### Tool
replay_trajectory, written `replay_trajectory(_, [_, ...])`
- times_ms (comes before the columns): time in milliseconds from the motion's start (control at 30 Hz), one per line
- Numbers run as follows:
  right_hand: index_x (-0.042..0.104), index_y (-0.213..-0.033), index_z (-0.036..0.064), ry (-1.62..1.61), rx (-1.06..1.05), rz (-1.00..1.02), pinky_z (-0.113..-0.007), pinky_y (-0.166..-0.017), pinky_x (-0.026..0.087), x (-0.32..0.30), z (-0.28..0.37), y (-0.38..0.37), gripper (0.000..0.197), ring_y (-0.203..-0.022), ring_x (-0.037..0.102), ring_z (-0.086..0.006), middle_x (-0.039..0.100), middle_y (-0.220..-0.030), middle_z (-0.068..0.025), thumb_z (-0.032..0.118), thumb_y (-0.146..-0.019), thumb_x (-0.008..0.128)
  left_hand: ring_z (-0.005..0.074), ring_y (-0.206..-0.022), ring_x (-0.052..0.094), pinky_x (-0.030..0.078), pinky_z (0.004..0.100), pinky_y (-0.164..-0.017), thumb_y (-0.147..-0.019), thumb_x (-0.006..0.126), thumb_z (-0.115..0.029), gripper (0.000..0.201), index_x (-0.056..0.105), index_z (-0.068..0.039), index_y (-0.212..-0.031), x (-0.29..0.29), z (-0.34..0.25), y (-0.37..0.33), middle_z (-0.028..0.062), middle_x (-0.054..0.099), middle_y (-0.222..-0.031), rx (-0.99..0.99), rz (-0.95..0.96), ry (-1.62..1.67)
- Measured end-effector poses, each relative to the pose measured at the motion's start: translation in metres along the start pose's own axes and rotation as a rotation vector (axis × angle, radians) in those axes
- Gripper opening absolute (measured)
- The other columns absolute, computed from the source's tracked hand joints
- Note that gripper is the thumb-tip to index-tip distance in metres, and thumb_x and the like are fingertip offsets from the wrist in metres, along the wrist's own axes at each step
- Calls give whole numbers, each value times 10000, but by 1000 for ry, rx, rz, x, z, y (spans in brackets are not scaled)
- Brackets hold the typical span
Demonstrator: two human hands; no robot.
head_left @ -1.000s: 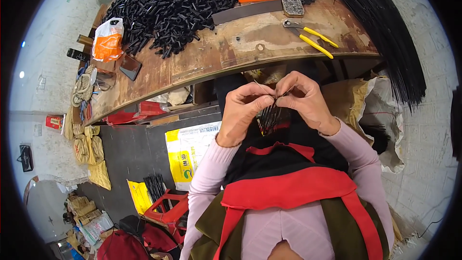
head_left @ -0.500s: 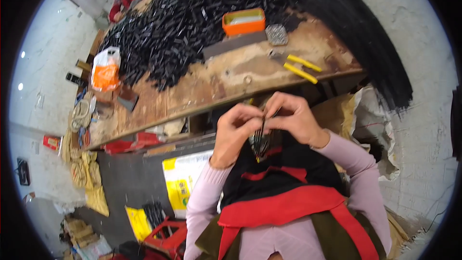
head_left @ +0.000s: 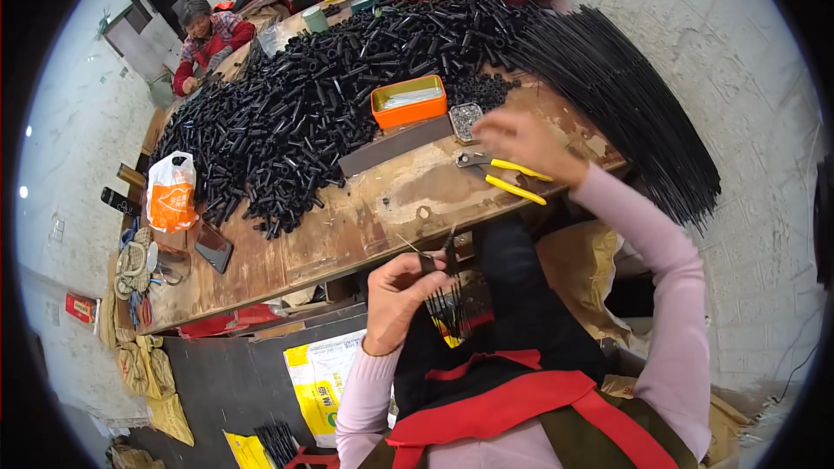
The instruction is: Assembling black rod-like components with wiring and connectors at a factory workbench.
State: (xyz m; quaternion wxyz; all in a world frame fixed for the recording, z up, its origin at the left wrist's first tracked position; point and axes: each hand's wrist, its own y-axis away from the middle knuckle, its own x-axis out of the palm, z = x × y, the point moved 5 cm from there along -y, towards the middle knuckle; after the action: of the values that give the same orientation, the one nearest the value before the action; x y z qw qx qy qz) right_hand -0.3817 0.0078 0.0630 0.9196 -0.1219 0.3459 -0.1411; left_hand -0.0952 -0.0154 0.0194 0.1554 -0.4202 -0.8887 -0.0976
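Above my lap, at the table's near edge, my left hand is closed on a black piece with thin dark prongs fanning downward to yellow ends. A thin pale needle-like rod sticks up from the same fingers. My right hand reaches over the table, its fingers blurred by motion beside a small square dish of tiny metal parts. Whether those fingers hold anything is unclear. Just below that hand lie pliers with yellow handles.
A large heap of short black tubes covers the table. An orange box, a dark flat bar and a phone lie nearer. Long thin black rods are stacked right. Other people work beyond.
My hands were together over my lap. The right one has let go and moved up and forward to the small dish; the left still grips the pronged piece. The view has tilted up.
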Motion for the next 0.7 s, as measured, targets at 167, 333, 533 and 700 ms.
replay_trajectory(167, [656,-1040,-7,597,-112,-366,-376,-816,462,-35,-105,-56,235,-935,574,-313,593,-947,-148,187,-911,622,294,-1031,657,594,459,-849,-814,681,114,160,567,10,-860,19,4,-10,179,663,-1047,-47,50,13])
replay_trajectory(333, [651,-1019,-13,686,-170,-270,-387,-802,461,-20,-121,-65,216,-910,563,-321,569,-920,-140,151,-879,662,184,-994,660,563,377,-909,-852,682,71,171,593,31,-992,18,11,-17,135,682,-1088,-14,150,115])
replay_trajectory(533, [649,-1101,-31,-206,126,-114,-271,-802,509,-4,-28,-29,248,-892,647,-140,680,-978,-65,76,-879,673,89,-891,617,522,252,-796,-817,742,12,208,545,-22,-876,13,18,-29,98,680,-1061,-150,102,-63])
replay_trajectory(700, [682,-1111,-25,-390,98,301,-235,-803,507,26,79,28,247,-893,641,-100,698,-1011,-61,36,-872,673,111,-922,626,531,267,-826,-875,681,13,295,598,22,-1158,34,4,-24,71,667,-1070,-99,225,59])
